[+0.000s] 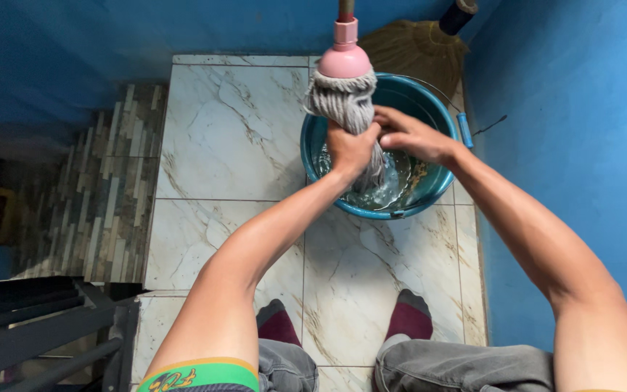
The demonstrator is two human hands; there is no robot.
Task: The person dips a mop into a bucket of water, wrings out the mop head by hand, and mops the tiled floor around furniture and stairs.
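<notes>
Standing upright over the bucket [429, 109], the mop [344, 101] has its long axis running straight up and down: the handle leaves the top edge of the view, the pink cap sits below it, and the grey strands hang down toward the water.

From the left: one dark metal railing [38, 327] fills the lower left corner, and beside it a strip of narrow striped stone tiles [110, 189] runs along the blue wall [52, 58]. Next comes the floor [234, 131], laid in large white marble-look tiles with brown veins.

The left hand [351, 149] is clamped around the grey strands just below the cap, squeezing them. There is one mop and one teal bucket; the bucket holds clear water with some debris in it, and stands on the floor against the far wall.

The right hand [411, 134] lies against the strands just beside the left one, fingers curled on them, so the two hands meet on the mop over the water.

One straw broom [419, 43] leans in the corner behind the bucket. Two feet in dark red and grey socks [409, 316] stand on the tiles below. A second blue wall closes the right side.
</notes>
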